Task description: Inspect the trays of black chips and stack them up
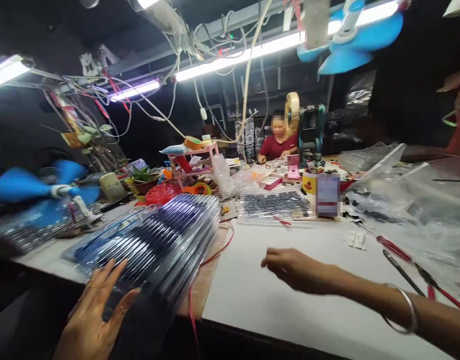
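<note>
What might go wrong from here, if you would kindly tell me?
The glossy stack lies by the table's front edge, so a push from the left hand might make it slip. The red ribbon hangs over that edge and could snag. The right arm might knock the red-handled pliers nearby.

Bundle (155, 237) — silver-and-black stripes; tabletop (252, 305) white; ribbon (215, 256) red — fan blades (22, 186) blue.

Bright tube lights (215, 64) and tangled cables (246, 85) hang above a white worktable (245, 295) in a dark room (413, 75).
</note>
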Demonstrator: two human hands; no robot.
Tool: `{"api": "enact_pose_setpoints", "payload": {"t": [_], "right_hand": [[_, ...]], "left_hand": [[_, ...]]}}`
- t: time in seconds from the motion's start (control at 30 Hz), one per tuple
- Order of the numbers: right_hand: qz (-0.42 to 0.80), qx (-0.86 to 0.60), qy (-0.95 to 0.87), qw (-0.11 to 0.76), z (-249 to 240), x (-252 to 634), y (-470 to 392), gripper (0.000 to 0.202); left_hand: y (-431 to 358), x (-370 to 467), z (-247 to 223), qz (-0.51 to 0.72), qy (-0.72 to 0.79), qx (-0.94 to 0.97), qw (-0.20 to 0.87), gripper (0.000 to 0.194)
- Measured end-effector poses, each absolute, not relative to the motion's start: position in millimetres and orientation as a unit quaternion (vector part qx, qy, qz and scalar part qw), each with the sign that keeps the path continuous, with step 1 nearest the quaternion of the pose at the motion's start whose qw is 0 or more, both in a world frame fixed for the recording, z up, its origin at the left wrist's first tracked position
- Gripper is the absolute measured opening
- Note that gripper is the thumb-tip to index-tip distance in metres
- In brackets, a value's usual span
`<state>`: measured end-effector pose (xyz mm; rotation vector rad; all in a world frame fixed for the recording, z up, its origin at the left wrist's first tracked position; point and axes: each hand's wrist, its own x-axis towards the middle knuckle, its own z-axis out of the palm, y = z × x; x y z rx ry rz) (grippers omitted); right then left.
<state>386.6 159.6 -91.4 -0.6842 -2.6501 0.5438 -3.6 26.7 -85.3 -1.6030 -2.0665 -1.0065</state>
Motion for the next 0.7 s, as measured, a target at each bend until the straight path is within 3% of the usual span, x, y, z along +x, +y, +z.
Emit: {"api": "enact_pose_setpoints", "payload": {"t": [0.3, 0.43, 0.57, 0.7], "right_hand": [[0.203, -0.322, -0.872, 0.308, -68, 248, 301, 0.028], [0.243, -0.341, -0.845, 0.334, -57, 204, 312, 0.031], [0.293, -0.384, -0.805, 0.344, -61, 203, 299, 0.029], [0.38, -0.404, -0.764, 0.33, -67, 207, 281, 0.03]], "left_hand": [[4, 3, -73, -0.363, -0.747, -0.556, 0.037, 0.073], [12, 0, -75, -0.41, -0.754, -0.512, 0.014, 0.062], [18, -29, -71, -0.499, -0.751, -0.427, 0.064, 0.046], [18, -57, -55, -0.661, -0.703, -0.235, -0.115, 0.033]]}}
